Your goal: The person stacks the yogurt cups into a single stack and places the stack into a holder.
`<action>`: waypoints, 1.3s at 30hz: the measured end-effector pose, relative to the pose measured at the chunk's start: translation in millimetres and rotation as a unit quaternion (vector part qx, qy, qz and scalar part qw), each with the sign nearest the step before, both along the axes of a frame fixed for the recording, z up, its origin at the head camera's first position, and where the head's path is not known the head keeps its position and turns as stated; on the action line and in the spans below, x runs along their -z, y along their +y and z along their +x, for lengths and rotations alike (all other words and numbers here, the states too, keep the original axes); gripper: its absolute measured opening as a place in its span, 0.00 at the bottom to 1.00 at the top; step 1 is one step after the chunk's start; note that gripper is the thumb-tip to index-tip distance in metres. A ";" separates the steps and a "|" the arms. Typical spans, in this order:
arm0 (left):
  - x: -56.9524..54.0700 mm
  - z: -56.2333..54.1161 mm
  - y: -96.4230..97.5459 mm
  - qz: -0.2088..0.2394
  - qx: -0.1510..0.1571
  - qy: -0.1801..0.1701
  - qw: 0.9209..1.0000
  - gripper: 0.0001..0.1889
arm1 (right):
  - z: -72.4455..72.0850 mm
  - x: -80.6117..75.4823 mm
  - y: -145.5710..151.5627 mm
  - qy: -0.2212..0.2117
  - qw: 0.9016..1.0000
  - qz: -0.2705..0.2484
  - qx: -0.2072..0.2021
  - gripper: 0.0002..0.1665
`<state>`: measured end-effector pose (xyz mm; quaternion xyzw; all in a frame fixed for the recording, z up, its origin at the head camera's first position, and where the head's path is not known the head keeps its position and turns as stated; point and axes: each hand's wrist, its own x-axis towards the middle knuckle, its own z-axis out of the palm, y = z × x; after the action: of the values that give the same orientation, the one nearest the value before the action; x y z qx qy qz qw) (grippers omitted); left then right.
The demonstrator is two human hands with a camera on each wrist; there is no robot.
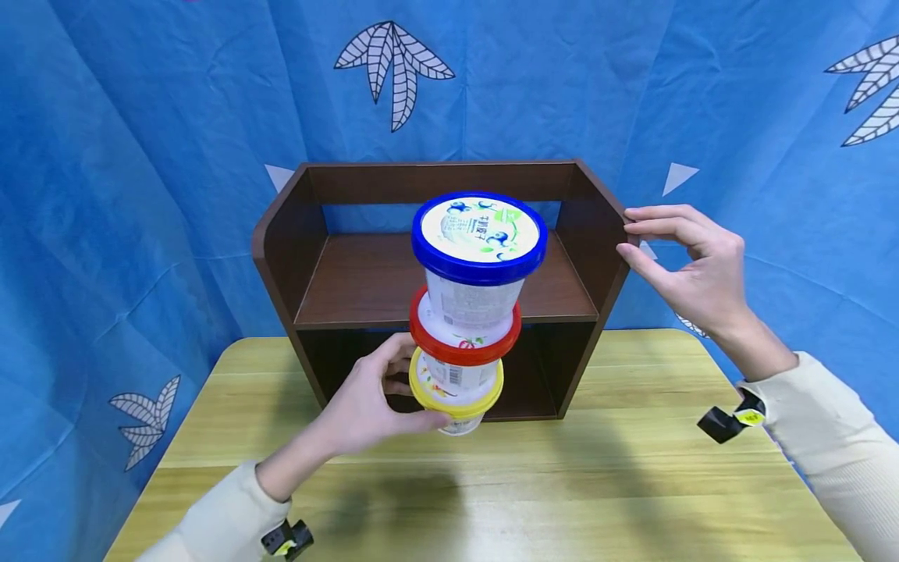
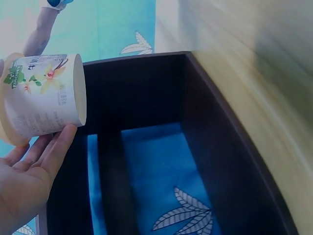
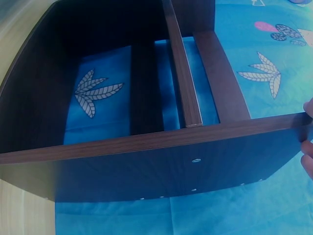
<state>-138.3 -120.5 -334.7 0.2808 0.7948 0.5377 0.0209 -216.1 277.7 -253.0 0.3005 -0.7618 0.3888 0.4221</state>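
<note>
My left hand (image 1: 365, 394) holds up a stack of three tubs by the bottom one, which has a yellow lid (image 1: 492, 396). Above it sits a tub with a red lid (image 1: 463, 355), and on top a larger tub with a blue lid (image 1: 477, 269). In the left wrist view the bottom tub (image 2: 44, 98) shows a flower print, with fingers (image 2: 58, 152) against it. The stack is in the air before a dark brown two-tier shelf (image 1: 438, 181). At the shelf's upper right side panel (image 3: 146, 171), my right hand (image 1: 702, 261) pinches the edge between thumb and fingers.
The shelf stands on a light wooden table (image 1: 632, 468). A blue curtain (image 1: 548, 78) with white leaf prints hangs behind it. A middle board (image 1: 365, 281) parts the shelf's upper and lower spaces. Dark wrist devices (image 1: 730, 421) sit at both sleeves.
</note>
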 end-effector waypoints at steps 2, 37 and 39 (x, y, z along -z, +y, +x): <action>-4.2 -2.9 -0.6 -0.003 0.000 0.000 1.000 0.39 | -0.1 0.0 0.4 0.000 1.000 0.000 -0.001 0.18; -65.1 -40.8 -1.6 -0.013 0.007 0.039 0.999 0.41 | -1.5 0.0 2.0 -0.004 1.000 0.006 -0.003 0.21; -68.2 -43.0 -2.0 -0.011 0.009 0.040 0.999 0.40 | -1.4 0.2 2.5 -0.004 1.000 0.006 -0.004 0.21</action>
<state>-181.3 -122.4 -266.5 0.3088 0.7985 0.5168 -0.0027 -217.5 280.2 -253.2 0.3045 -0.7647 0.3865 0.4161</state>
